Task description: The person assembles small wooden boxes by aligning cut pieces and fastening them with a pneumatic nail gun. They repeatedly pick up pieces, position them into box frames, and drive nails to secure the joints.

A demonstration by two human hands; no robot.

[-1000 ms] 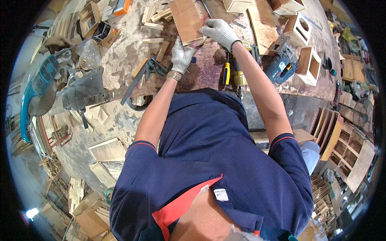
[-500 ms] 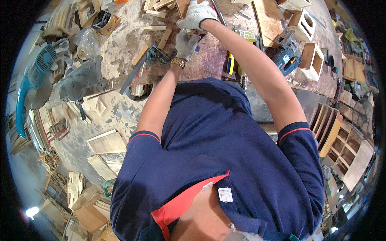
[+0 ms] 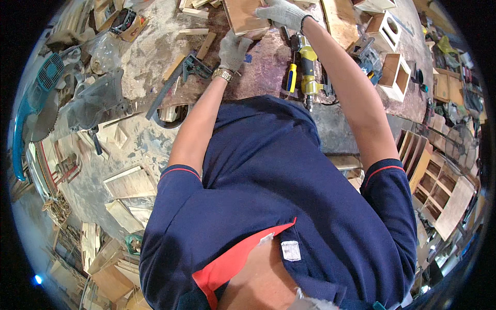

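Observation:
A brown wooden board [image 3: 243,18] lies at the top edge of the view, its far part cut off. My left hand [image 3: 233,50], in a light knitted glove, grips its near edge, with the thumb side up against the wood. My right hand [image 3: 285,14], gloved too, is at the board's right side with fingers stretched out toward it; whether they touch it is hard to tell. Below my right hand lie a yellow and grey power driver [image 3: 308,67] and a yellow-handled tool [image 3: 292,77]. A black clamp-like tool [image 3: 195,67] lies left of my left hand.
A blue miter saw [image 3: 44,98] stands at the left. On the right of the worn bench [image 3: 155,51] are a blue jigsaw [image 3: 368,62] and open wooden boxes [image 3: 395,77]. Wood offcuts [image 3: 129,183] lie lower left. A slatted wooden frame [image 3: 439,186] leans at the right.
My right hand has moved right, away from my left hand, and its fingers have straightened. More of the board and the yellow driver shows. The whole view has shifted slightly.

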